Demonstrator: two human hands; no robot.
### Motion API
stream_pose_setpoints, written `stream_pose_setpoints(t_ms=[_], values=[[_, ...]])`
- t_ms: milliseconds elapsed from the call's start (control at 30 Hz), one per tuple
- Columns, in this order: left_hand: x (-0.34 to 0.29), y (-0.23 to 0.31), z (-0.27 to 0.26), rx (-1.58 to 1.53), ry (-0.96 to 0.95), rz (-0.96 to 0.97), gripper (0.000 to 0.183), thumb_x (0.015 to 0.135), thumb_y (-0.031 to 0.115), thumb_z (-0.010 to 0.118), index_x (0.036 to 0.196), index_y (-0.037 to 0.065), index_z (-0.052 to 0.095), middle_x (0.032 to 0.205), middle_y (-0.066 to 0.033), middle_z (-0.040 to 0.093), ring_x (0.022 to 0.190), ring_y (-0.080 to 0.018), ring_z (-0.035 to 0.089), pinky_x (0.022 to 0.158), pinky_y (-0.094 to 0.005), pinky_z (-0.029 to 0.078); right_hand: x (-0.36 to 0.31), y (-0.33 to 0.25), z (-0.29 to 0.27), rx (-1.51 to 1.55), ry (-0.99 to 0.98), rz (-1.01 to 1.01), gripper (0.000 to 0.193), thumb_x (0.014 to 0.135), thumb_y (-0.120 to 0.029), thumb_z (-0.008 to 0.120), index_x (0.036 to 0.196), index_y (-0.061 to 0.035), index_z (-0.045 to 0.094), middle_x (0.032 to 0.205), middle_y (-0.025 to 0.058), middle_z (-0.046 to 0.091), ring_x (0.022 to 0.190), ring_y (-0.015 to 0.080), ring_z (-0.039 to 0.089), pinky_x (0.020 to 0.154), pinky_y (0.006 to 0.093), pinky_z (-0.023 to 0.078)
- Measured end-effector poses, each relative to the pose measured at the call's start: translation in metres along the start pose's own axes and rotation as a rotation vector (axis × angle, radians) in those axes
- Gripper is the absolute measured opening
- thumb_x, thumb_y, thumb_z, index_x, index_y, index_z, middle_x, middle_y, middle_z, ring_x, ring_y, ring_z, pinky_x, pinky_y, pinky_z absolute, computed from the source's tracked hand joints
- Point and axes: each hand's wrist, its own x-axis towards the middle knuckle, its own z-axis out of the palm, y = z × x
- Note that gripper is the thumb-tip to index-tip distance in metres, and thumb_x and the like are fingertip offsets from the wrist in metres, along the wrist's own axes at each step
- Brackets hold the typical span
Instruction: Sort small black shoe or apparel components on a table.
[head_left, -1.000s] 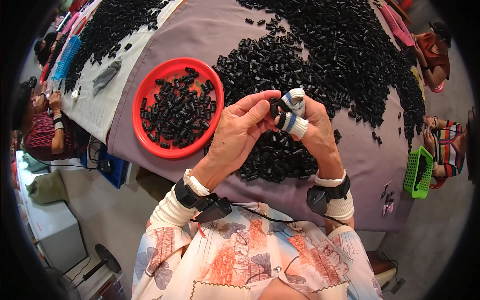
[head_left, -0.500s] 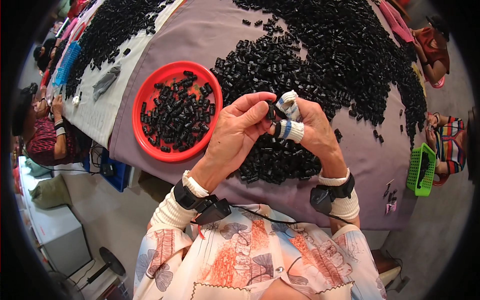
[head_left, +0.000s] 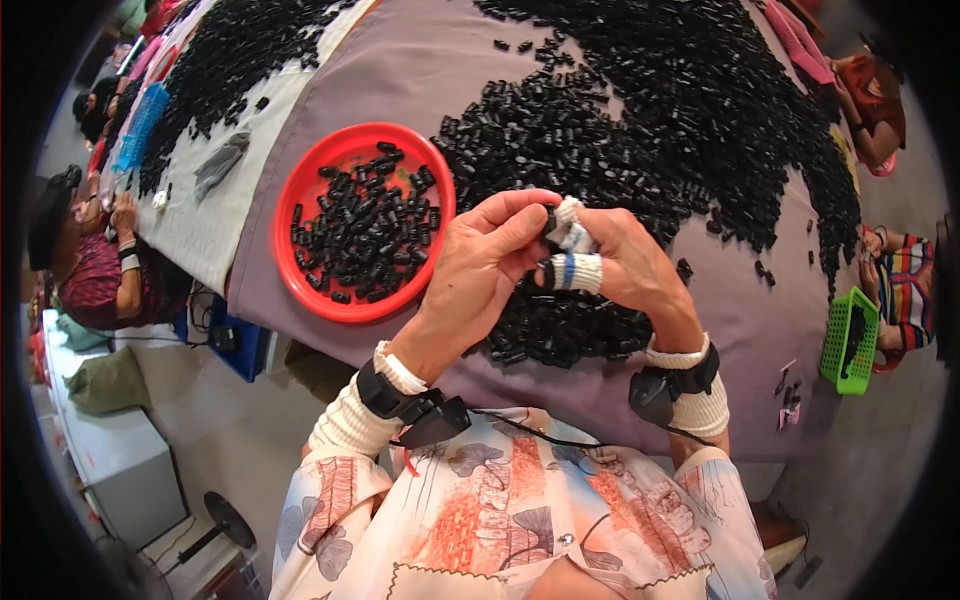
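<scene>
Both my hands meet in front of me over a heap of small black plastic pieces (head_left: 540, 130). My left hand (head_left: 475, 265) pinches one small black plastic piece (head_left: 549, 220) between thumb and forefinger. My right hand (head_left: 635, 260) is closed against the same piece, its thumb and forefinger wrapped in white cloth finger covers (head_left: 577, 271) with blue stripes. Something dark shows at the right thumb's tip; what it is I cannot make out. Beside my left hand, a round red tray (head_left: 290, 276) holds many similar black pieces.
The grey-mauve tablecloth (head_left: 380, 60) carries the large heap. A green basket (head_left: 850, 343) stands at the right edge, near a person in stripes (head_left: 905, 290). Another person (head_left: 110, 280) sits at left by a white-covered table (head_left: 200, 225). A black cable (head_left: 540, 432) joins my wrist devices.
The right fingers have closed in on the piece, covering more of it. The whole scene has shifted slightly to the right; the tray and heap look otherwise the same.
</scene>
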Motion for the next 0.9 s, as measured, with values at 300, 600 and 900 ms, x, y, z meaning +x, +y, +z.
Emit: stream_pose_setpoints(t_ms=[300, 600, 900], values=[[-0.01, 0.042, -0.072, 0.2, 0.318, 0.346, 0.018, 0.086, 0.007, 0.056, 0.102, 0.001, 0.06, 0.08, -0.0025, 0.059, 0.061, -0.0114, 0.059, 0.056, -0.0232, 0.05, -0.015, 0.005, -0.023, 0.229, 0.25, 0.221, 0.02, 0.073, -0.02, 0.071, 0.072, -0.0059, 0.056, 0.058, -0.0076, 0.043, 0.053, 0.0018, 0.037, 0.047, 0.0198, 0.03], [-0.024, 0.053, -0.079, 0.884, 0.468, 0.436, 0.019, 0.083, 0.008, 0.06, 0.101, 0.003, 0.062, 0.086, -0.0002, 0.061, 0.072, -0.0056, 0.054, 0.065, -0.0183, 0.044, -0.033, 0.021, -0.041, 0.311, 0.421, 0.256, 0.015, 0.079, -0.021, 0.064, 0.077, -0.0067, 0.059, 0.052, -0.0059, 0.043, 0.04, 0.0015, 0.035, 0.036, 0.0169, 0.025], [0.045, 0.0, -0.034, 1.413, 0.104, 0.417, 0.022, 0.078, 0.013, 0.066, 0.096, 0.001, 0.063, 0.083, -0.0063, 0.06, 0.072, -0.0109, 0.057, 0.066, -0.0235, 0.046, -0.035, 0.023, -0.038, 0.234, 0.384, 0.285, 0.016, 0.077, -0.022, 0.065, 0.077, -0.0074, 0.059, 0.052, -0.0056, 0.044, 0.04, 0.0016, 0.037, 0.036, 0.0172, 0.026]])
